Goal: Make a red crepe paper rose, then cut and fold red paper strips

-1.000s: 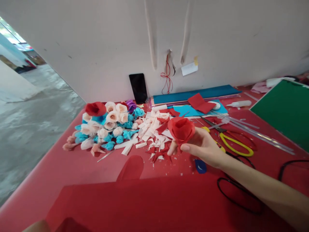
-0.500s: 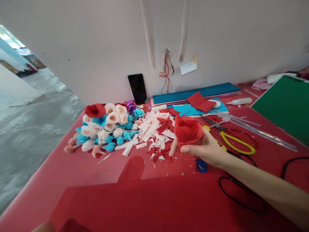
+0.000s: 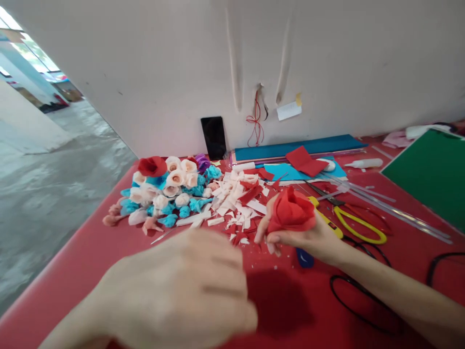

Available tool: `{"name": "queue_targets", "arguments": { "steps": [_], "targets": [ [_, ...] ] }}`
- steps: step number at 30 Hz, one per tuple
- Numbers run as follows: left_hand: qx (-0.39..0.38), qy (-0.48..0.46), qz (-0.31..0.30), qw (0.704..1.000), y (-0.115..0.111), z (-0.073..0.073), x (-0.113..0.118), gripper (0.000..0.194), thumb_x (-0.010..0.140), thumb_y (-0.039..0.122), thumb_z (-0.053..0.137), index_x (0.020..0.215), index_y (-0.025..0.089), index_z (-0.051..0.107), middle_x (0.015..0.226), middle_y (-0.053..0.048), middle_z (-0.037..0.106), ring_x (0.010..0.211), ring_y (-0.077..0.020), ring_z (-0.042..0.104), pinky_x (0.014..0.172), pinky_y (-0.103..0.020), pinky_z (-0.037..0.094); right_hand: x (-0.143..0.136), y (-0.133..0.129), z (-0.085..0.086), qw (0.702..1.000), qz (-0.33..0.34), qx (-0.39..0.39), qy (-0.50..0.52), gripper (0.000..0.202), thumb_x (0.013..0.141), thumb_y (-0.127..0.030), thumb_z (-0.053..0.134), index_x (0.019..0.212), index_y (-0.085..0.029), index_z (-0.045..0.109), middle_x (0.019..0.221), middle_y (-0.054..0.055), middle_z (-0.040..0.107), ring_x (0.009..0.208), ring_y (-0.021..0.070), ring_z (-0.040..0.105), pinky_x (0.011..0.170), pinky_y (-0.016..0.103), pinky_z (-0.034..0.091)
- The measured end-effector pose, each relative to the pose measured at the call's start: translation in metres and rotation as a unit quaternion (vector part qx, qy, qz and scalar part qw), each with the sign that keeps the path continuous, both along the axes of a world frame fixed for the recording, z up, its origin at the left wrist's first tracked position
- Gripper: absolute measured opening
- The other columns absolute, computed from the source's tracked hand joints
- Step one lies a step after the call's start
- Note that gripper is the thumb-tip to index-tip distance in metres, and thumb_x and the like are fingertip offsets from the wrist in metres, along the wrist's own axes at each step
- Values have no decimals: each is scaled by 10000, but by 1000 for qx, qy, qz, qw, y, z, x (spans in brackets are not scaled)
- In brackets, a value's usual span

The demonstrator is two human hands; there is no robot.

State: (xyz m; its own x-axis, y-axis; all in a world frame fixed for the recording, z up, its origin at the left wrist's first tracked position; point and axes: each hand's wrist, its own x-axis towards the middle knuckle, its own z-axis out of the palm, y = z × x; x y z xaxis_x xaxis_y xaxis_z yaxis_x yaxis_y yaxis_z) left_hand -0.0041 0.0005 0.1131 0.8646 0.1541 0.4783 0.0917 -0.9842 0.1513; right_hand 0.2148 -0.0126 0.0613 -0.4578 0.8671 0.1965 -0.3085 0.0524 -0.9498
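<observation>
My right hand (image 3: 305, 237) holds a red paper flower (image 3: 292, 211) from below, right of the middle, with its petals facing up. My left hand (image 3: 181, 291) is large and somewhat blurred in the lower left foreground, back of the hand up and fingers bent toward the right. Its fingertips are hidden, so what it may hold cannot be seen. White paper scraps (image 3: 232, 194) lie behind the hands, beside a pile of white, blue, pink and red paper flowers (image 3: 160, 194).
Scissors (image 3: 359, 225), a yellow tool (image 3: 330, 225), black cable (image 3: 348, 281) and a white bottle (image 3: 364, 163) lie on the right. A black phone (image 3: 213, 138) leans on the wall. A green board (image 3: 428, 174) lies far right; red and blue paper is at the back.
My left hand has come into view from the lower left edge. The large red sheet and rounded red piece in the foreground are no longer visible. The red flower is tilted differently.
</observation>
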Motion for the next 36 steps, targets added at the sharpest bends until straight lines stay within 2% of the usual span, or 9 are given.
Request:
{"name": "queue_targets", "arguments": {
  "steps": [2, 3, 7, 10, 15, 22, 28, 33, 36],
  "targets": [
    [-16, -34, -12, 999, 4, 6, 9, 131, 881, 138, 501, 836, 183, 615, 713, -1, 653, 654, -102, 585, 662, -232, 514, -2, -2, 1, 1000, -12, 0, -8, 171, 732, -136, 686, 790, -150, 527, 773, 26, 664, 577, 68, 593, 543, 178, 508],
    [-16, -73, 5, 997, 7, 5, 15, 99, 854, 100, 533, 827, 157, 610, 710, -4, 655, 667, -105, 586, 665, -240, 509, -3, -3, 1, 1000, -21, 3, -15, 189, 715, -132, 700, 793, -158, 529, 748, 10, 656, 578, 71, 596, 549, 177, 513],
    [132, -158, 53, 977, 19, -9, 30, 29, 775, 119, 658, 791, 141, 646, 723, -7, 653, 681, -122, 566, 671, -268, 491, -7, -7, 0, 998, -45, -1, -54, 200, 671, -133, 730, 738, -183, 548, 611, -32, 609, 541, 88, 585, 525, 176, 512],
    [171, -161, 48, 971, 22, -16, 32, 53, 763, 139, 677, 803, 162, 650, 726, 11, 646, 668, -120, 552, 660, -269, 470, -9, -9, 1, 994, -58, -22, -86, 163, 678, -123, 708, 700, -180, 557, 601, -23, 614, 553, 97, 589, 528, 179, 515],
    [160, -160, 48, 973, 21, -16, 30, 82, 744, 160, 700, 806, 173, 647, 729, 18, 646, 677, -128, 554, 663, -283, 476, -11, -11, 3, 991, -97, 4, -91, 181, 655, -98, 702, 692, -188, 549, 610, -34, 613, 556, 91, 584, 532, 168, 518],
    [143, -173, 76, 971, 17, -13, 28, 70, 738, 176, 706, 773, 173, 645, 717, 11, 642, 706, -136, 534, 691, -308, 477, -11, -14, 3, 987, -110, 28, -111, 186, 651, -68, 703, 687, -173, 554, 609, -37, 603, 558, 69, 560, 533, 137, 497],
    [145, -176, 56, 972, 20, -14, 31, 106, 719, 230, 723, 753, 194, 630, 679, 38, 637, 687, -124, 533, 705, -302, 483, -12, -13, 2, 976, -157, 71, -132, 186, 657, -152, 715, 703, -189, 538, 660, -14, 581, 607, 94, 531, 536, 174, 492],
    [150, -162, 58, 973, 19, -17, 31, 147, 683, 156, 734, 791, 190, 640, 721, 30, 653, 697, -124, 527, 722, -293, 462, -13, -15, 0, 965, -172, 76, -183, 212, 634, -167, 709, 647, -198, 499, 616, -3, 541, 582, 121, 511, 481, 209, 472],
    [150, -168, 44, 973, 17, -19, 31, 87, 739, 140, 680, 805, 185, 642, 722, 31, 628, 703, -107, 509, 748, -273, 430, -14, -16, 1, 957, -179, 94, -208, 181, 655, -176, 665, 636, -196, 485, 616, 9, 540, 610, 140, 530, 481, 218, 465]
  ]
}}
